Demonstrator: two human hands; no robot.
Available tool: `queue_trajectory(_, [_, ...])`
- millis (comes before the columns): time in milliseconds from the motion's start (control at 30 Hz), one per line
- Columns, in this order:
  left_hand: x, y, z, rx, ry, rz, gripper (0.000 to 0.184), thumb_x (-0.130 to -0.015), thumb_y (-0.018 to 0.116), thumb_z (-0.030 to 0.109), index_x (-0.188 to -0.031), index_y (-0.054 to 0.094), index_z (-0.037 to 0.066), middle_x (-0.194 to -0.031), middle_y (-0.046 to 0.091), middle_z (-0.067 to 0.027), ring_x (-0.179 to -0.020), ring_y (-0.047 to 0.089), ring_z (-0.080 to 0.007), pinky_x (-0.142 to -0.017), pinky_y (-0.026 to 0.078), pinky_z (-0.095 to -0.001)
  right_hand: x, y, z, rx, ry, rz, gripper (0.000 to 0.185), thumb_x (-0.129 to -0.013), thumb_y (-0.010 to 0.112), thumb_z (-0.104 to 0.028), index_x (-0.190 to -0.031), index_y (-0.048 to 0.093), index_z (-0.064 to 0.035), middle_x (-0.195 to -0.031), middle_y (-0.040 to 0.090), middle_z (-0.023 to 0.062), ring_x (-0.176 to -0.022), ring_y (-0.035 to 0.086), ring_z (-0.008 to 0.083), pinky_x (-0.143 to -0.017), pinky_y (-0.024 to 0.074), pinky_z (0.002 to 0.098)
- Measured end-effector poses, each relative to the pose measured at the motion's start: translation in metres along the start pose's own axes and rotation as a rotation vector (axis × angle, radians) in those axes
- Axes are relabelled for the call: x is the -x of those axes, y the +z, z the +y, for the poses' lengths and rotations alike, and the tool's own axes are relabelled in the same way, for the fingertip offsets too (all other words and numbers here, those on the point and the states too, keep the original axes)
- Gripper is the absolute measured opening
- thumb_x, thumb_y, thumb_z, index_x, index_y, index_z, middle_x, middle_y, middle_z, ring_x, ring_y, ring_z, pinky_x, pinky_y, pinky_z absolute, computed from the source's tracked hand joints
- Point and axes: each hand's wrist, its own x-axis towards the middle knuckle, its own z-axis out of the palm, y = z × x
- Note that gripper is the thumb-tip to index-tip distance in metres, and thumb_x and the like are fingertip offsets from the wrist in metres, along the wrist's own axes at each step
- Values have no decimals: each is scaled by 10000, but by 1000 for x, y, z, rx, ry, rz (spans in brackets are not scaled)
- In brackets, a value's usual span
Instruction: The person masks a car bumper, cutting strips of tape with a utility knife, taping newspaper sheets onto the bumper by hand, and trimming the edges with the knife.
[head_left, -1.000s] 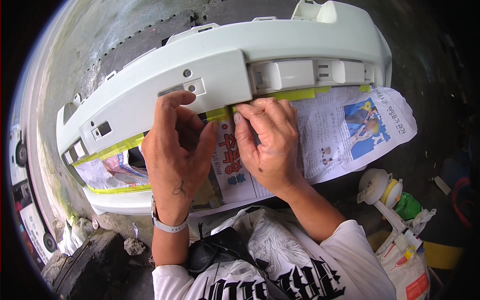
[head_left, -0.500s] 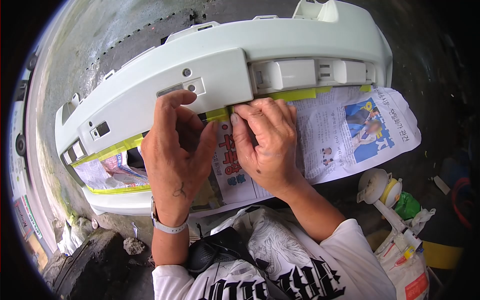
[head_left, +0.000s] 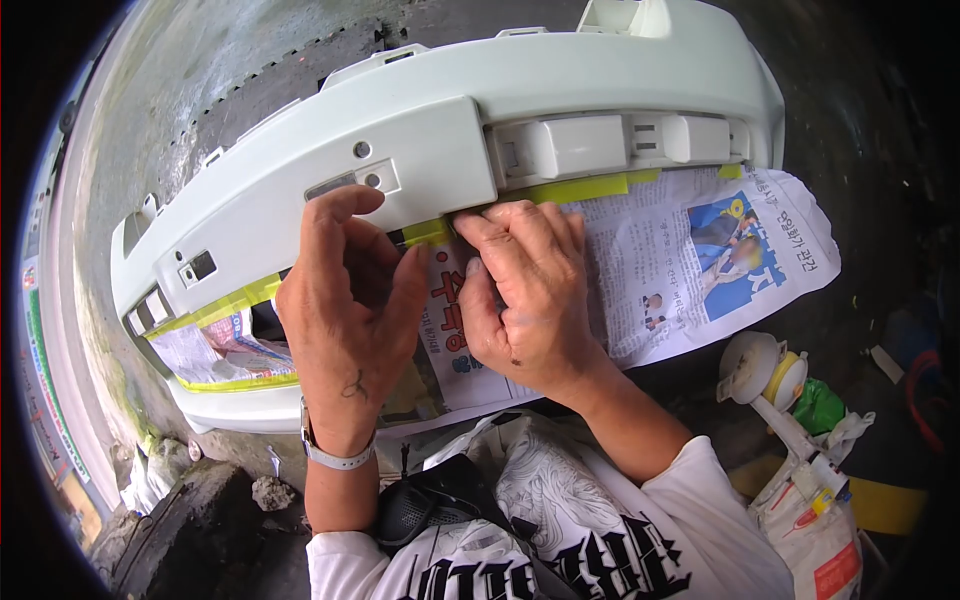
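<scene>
Two bare hands meet the near side of a pale bumper (head_left: pixel 560 80), which lies just beyond them and runs well past each to left and right. The left hand (head_left: pixel 345 310) is spread in a loose C, thumb and forefinger wide apart with nothing seen between them; its forefinger tip overlaps the bumper near a recess, and whether it touches is unclear. A watch (head_left: pixel 340 457) circles the wrist below it.

The right hand (head_left: pixel 535 300) has its forefinger reaching to the bumper's lower lip, the thumb drawn back a little over the newspaper (head_left: pixel 640 260); whether anything is gripped in its curled fingers cannot be told. Yellow-green tape (head_left: pixel 595 188) follows the lip just beyond and right of that hand, with more between the hands and left of the left one. The newspaper spreads to the right of the right hand, and a part with red letters shows between the two hands.

Well to the right of the right hand, and nearer the body, sit a white reel (head_left: pixel 750 370), a yellow roll (head_left: pixel 785 382) touching it and a printed bag (head_left: pixel 810 550). A stone (head_left: pixel 272 493) lies left of the left wrist.
</scene>
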Motion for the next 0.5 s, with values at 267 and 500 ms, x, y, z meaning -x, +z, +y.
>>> queue_trajectory(267, [1, 3, -4, 22, 3, 6, 435, -859, 796, -15, -1244, 602, 36, -773, 604, 11, -609, 477, -28, -561, 370, -215, 15, -6, -11, -14, -26, -38, 568, -760, 708, -56, -1319, 656, 33, -1095, 609, 115, -934, 573, 296, -852, 430, 445])
queue_trajectory(500, [0, 2, -2, -7, 15, 3, 433, -852, 793, -15, -1230, 597, 59, -751, 620, -19, -578, 550, -72, -557, 432, -248, 12, -12, -11, 94, 52, -119, 559, -805, 697, -12, -1364, 663, -16, -1070, 600, 101, -934, 556, 292, -846, 421, 437])
